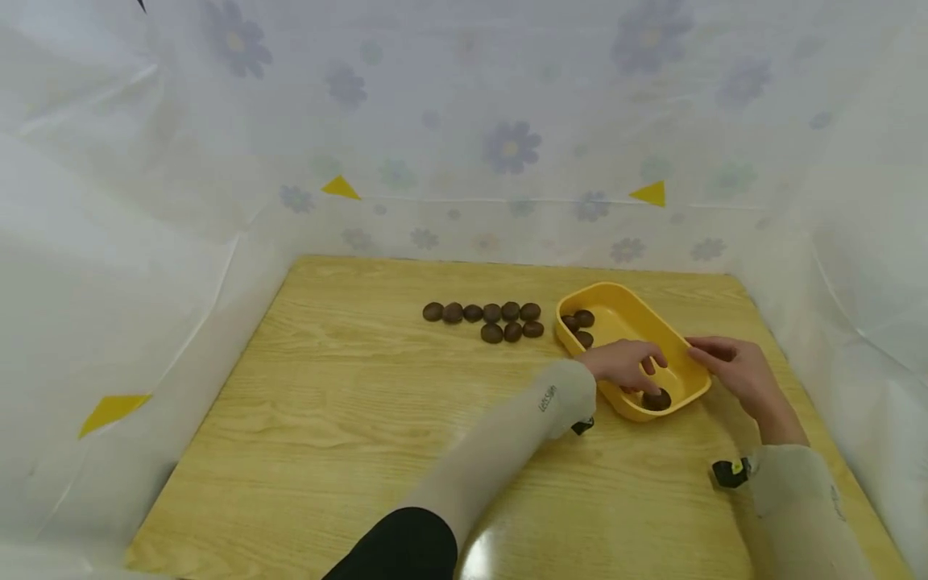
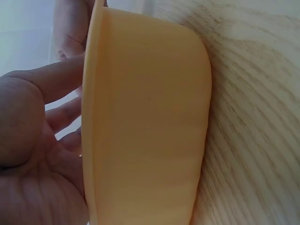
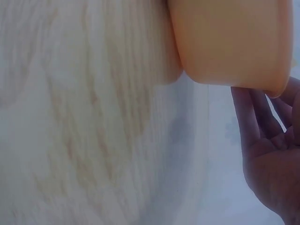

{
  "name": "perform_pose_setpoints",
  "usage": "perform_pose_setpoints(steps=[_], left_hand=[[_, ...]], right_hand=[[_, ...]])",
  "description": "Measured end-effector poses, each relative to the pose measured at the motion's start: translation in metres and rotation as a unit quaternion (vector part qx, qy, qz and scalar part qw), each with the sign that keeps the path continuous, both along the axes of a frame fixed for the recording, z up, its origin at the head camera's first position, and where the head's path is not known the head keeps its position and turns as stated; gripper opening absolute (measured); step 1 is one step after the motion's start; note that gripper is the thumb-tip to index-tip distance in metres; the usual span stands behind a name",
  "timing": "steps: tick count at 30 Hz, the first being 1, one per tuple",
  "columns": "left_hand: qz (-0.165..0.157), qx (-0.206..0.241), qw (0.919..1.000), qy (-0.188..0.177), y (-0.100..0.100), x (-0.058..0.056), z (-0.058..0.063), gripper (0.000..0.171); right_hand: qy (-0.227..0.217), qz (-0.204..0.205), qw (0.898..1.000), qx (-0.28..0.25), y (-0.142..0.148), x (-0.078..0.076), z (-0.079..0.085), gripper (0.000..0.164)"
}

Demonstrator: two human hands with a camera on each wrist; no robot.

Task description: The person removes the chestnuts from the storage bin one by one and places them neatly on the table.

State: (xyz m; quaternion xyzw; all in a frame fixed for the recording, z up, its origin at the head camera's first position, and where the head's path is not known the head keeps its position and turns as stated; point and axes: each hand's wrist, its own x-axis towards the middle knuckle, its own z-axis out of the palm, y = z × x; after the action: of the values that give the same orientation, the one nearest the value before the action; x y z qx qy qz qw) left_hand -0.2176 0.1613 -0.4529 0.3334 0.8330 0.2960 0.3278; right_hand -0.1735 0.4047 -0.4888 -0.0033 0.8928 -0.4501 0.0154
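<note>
In the head view, a yellow plastic tub (image 1: 623,300) sits on the right part of the table, with several dark brown chestnuts (image 1: 584,319) inside at its far left end. My left hand (image 1: 623,362) reaches over the near side wall into it, fingers apart. A single chestnut (image 1: 656,399) lies at the tub's near end, right by that hand's tips. My right hand (image 1: 747,383) holds the right rim. From the right wrist, fingers (image 3: 246,115) show against the tub's outer wall. The tub wall (image 2: 150,112) hides the left fingertips in the left wrist view.
Left of the tub, several chestnuts (image 1: 473,313) form a row on the wooden table (image 1: 326,419), with a shorter row of 3 chestnuts (image 1: 512,332) in front. Pale flowered sheeting (image 1: 464,161) encloses the back and sides, bearing yellow triangles (image 1: 341,188).
</note>
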Motion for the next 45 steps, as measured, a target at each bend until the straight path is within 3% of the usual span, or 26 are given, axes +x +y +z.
perform_pose_setpoints(steps=[6,14,19,30,35,40,45], left_hand=[[-0.037,-0.084,0.9934,0.069,0.020,-0.001,-0.009,0.051],[-0.072,-0.104,0.9818,0.141,0.029,0.004,-0.020,0.035],[-0.074,-0.091,0.9829,0.142,0.028,0.003,-0.021,0.033],[-0.027,-0.062,0.9931,0.096,0.023,0.000,-0.018,0.030],[-0.039,-0.048,0.9928,0.103,0.020,-0.002,-0.016,0.029],[-0.045,-0.009,0.9925,0.113,0.016,-0.005,-0.020,0.031],[-0.029,0.030,0.9933,0.107,0.009,-0.005,-0.019,0.031]], right_hand=[[-0.009,-0.010,1.000,-0.002,0.001,-0.001,-0.003,0.058],[-0.010,-0.004,1.000,-0.005,0.003,-0.001,-0.007,0.054],[-0.008,-0.006,1.000,-0.011,0.002,-0.001,-0.006,0.056],[-0.002,-0.010,1.000,-0.009,-0.002,0.002,-0.002,0.058],[-0.001,-0.012,1.000,-0.001,-0.002,0.001,-0.003,0.057],[-0.003,-0.012,1.000,0.000,-0.001,0.001,-0.004,0.057],[-0.005,-0.010,1.000,-0.004,-0.001,0.001,-0.004,0.057]])
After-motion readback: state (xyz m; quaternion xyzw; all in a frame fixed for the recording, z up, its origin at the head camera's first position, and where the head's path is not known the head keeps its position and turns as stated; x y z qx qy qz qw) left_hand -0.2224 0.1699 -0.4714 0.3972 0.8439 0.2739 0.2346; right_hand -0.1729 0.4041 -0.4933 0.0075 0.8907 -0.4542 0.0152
